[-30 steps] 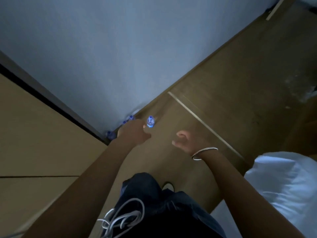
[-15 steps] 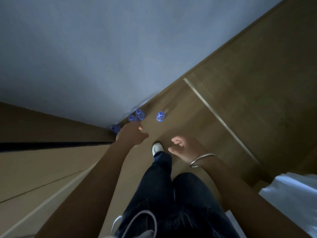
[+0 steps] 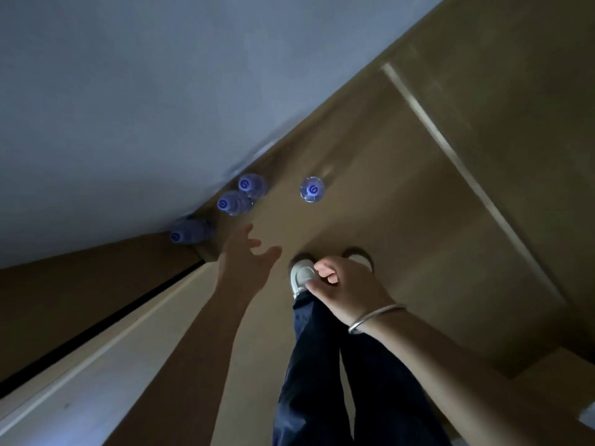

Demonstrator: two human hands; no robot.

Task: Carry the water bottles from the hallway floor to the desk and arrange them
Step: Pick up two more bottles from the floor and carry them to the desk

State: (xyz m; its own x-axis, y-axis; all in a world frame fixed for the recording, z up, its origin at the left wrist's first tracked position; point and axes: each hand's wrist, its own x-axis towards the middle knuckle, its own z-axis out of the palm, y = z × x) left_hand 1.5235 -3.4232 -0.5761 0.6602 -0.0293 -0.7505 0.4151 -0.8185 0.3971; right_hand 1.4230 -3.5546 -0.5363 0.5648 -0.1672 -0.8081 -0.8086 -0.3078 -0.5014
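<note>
Water bottles: four upright on the hallway floor (image 3: 402, 220), three bunched against the wall (image 3: 128, 91) — one (image 3: 252, 185) touching or nearly touching the next (image 3: 233, 203), a third (image 3: 190, 234) tucked in the corner by the door frame (image 3: 96, 284) — and a fourth (image 3: 311, 189) standing apart to the right. Probably full, so fairly heavy for their size; thin clear plastic, likely to dent under a hard squeeze and smooth enough to slip. Best taken round the body just below the shoulder, or by the neck under the blue cap. Left hand (image 3: 246, 263) stretched toward the cluster, fingers (image 3: 254, 243) spread and released, touching nothing. Right hand (image 3: 346, 284) above the white shoes (image 3: 299, 275), fingers loosely curled, holding nothing. Compared with half a second ago: bottles larger and nearer in view, left hand opened from a loose curl, both feet planted together rather than mid-stride.
</note>
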